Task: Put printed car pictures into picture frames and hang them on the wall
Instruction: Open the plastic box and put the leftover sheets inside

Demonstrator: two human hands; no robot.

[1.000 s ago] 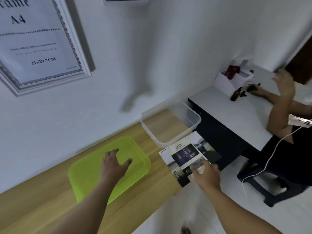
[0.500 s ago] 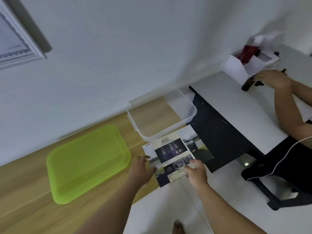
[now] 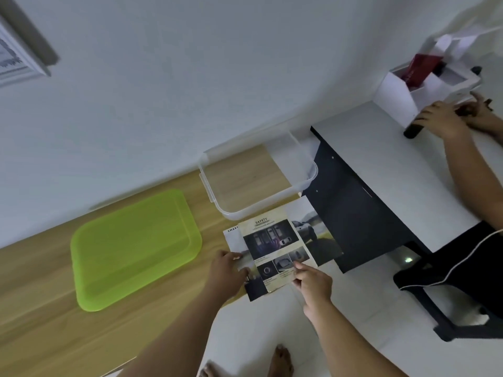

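Car printouts (image 3: 275,248) overlapping, two hands (image 3: 227,270) (image 3: 313,281) gripping, one green lid (image 3: 133,248)

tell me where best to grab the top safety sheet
Probably the near corner of the safety sheet, coming from the table's front edge. That end overhangs the edge, so fingers can get under it, where the right hand pinches now. The left hand grips the sheets beneath.

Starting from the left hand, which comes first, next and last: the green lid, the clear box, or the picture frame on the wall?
From the left hand:
1. Green lid, just to its left on the wooden table.
2. Clear box, further back by the wall, to its right.
3. Picture frame, far up on the wall, top left.
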